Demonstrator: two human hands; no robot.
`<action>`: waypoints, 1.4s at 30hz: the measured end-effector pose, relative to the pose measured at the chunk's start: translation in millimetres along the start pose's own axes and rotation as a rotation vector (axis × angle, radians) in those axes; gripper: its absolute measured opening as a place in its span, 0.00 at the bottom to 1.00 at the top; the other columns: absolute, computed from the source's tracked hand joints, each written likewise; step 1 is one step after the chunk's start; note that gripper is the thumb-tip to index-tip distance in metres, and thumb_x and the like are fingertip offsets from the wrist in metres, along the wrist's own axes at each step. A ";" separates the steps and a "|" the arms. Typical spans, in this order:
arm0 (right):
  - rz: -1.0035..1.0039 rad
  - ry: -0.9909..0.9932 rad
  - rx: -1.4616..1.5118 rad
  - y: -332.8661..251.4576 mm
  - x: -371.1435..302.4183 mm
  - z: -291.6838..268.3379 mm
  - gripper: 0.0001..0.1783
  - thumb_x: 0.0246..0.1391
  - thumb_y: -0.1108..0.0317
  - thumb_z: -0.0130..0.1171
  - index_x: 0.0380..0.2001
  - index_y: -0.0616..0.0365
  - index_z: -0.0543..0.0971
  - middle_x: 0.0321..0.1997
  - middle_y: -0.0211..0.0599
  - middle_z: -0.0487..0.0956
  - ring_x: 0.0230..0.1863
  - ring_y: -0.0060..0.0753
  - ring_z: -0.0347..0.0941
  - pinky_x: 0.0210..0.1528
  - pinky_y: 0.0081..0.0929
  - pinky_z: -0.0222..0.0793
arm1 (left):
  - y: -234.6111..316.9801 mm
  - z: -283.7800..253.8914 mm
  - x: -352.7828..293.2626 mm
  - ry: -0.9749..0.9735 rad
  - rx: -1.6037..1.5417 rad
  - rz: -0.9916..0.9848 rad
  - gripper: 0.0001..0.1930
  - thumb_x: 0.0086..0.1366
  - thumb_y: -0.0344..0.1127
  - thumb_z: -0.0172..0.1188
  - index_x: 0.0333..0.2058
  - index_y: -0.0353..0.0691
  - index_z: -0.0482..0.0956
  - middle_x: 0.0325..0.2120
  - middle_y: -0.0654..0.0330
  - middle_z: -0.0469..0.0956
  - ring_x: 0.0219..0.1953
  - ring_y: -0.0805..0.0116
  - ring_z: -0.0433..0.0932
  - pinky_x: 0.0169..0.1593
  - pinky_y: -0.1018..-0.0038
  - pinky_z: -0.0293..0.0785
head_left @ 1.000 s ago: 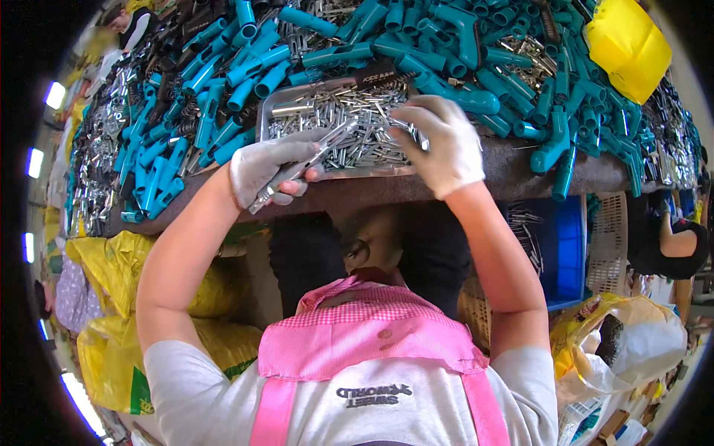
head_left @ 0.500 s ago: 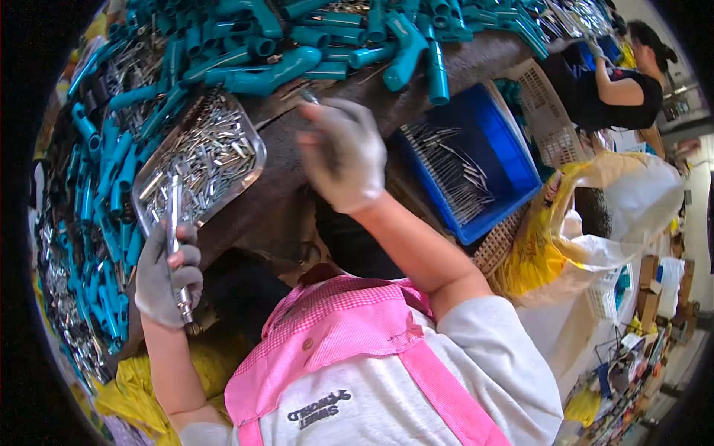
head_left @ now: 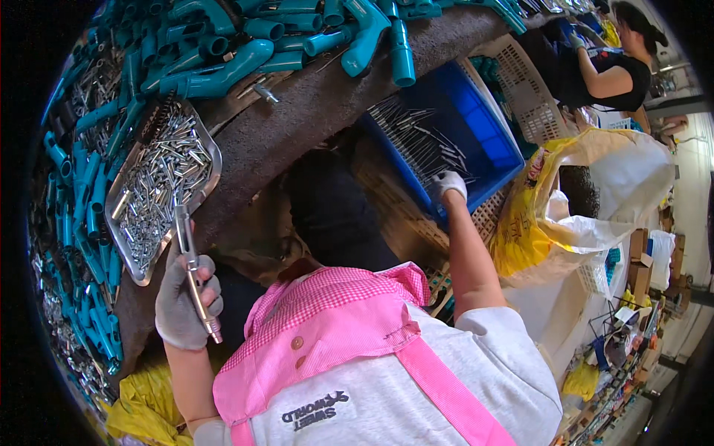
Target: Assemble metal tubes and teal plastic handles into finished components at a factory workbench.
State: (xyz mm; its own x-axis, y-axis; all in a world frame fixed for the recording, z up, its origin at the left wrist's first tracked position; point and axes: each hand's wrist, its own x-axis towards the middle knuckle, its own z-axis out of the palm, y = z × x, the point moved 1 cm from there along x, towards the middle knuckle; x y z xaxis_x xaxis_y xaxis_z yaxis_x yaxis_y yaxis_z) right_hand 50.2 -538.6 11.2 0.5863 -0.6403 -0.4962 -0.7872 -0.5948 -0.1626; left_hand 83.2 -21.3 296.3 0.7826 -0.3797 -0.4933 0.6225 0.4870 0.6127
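Here's the shiny metal tube, slanting through the left hand, its upper end poking out past the thumb toward the tray and its lower end showing below the curled fingers. That grip is closed round the tube, grey glove against the palm side, bare fingertips wrapped across the metal. Just beyond the tube's upper end sits the metal tray, tilted in this view and loaded with small silver pins. Over to the right, well apart from the tube, the gloved right hand is at the near side of the blue bin, right by the thin metal rods; its fingers look bent, but whether they grip a rod I can't tell. A small metal piece lies alone on the brown bench cover, teal handles heaped behind it. Past the bin stands a pale plastic crate, with a co-worker in black beyond.
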 end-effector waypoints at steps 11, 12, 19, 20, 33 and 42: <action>0.264 -0.033 0.242 4.6 40.2 48.9 0.21 0.40 0.58 0.67 0.34 0.65 0.80 0.37 0.47 0.80 0.40 0.40 0.77 0.42 0.35 0.72 | -17.7 8.1 5.5 0.131 0.045 -0.053 0.25 0.69 0.37 0.46 0.63 0.51 0.56 0.29 0.57 0.72 0.20 0.71 0.73 0.18 0.79 0.69; 0.262 -0.079 0.295 9.9 51.5 58.0 0.18 0.41 0.60 0.66 0.31 0.65 0.80 0.33 0.44 0.79 0.35 0.37 0.75 0.38 0.35 0.71 | -19.4 6.5 6.0 0.119 0.037 -0.066 0.25 0.69 0.37 0.47 0.63 0.51 0.56 0.30 0.57 0.72 0.20 0.71 0.73 0.18 0.79 0.69; 0.273 -0.169 1.024 23.8 73.2 78.5 0.07 0.46 0.66 0.64 0.28 0.57 0.81 0.23 0.34 0.77 0.21 0.29 0.71 0.26 0.29 0.68 | -25.2 0.4 2.3 0.145 0.053 -0.070 0.24 0.68 0.37 0.48 0.61 0.50 0.58 0.30 0.57 0.72 0.21 0.72 0.73 0.18 0.81 0.67; 0.228 -0.065 1.140 20.8 61.6 66.5 0.07 0.47 0.67 0.65 0.29 0.57 0.81 0.24 0.32 0.78 0.23 0.26 0.72 0.27 0.26 0.67 | -24.4 0.3 1.5 0.164 0.068 -0.076 0.24 0.68 0.37 0.48 0.61 0.49 0.58 0.29 0.57 0.72 0.21 0.72 0.73 0.18 0.82 0.67; -0.932 -0.767 1.182 -198.3 -199.2 -142.6 0.10 0.52 0.75 0.60 0.39 0.64 0.78 0.34 0.35 0.76 0.30 0.22 0.69 0.30 0.18 0.63 | -6.1 -0.7 -2.5 -0.088 0.221 -0.246 0.28 0.64 0.32 0.54 0.61 0.36 0.58 0.35 0.55 0.75 0.26 0.72 0.76 0.22 0.82 0.72; -1.117 -0.670 0.489 -268.3 -217.9 -144.4 0.11 0.52 0.75 0.62 0.40 0.62 0.80 0.30 0.26 0.78 0.30 0.15 0.70 0.33 0.16 0.67 | 8.5 -22.7 -28.9 -0.105 0.214 -0.258 0.27 0.64 0.33 0.54 0.60 0.34 0.60 0.33 0.55 0.74 0.23 0.76 0.72 0.20 0.85 0.67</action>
State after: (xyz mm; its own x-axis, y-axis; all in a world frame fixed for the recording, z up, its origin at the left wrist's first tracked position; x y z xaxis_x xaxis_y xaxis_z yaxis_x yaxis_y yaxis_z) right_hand 161.3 -309.7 286.2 0.8493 0.4907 -0.1945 -0.0356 -0.3144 -0.9486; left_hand 65.7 11.6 301.7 0.5890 -0.5530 -0.5894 0.7787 0.1931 0.5969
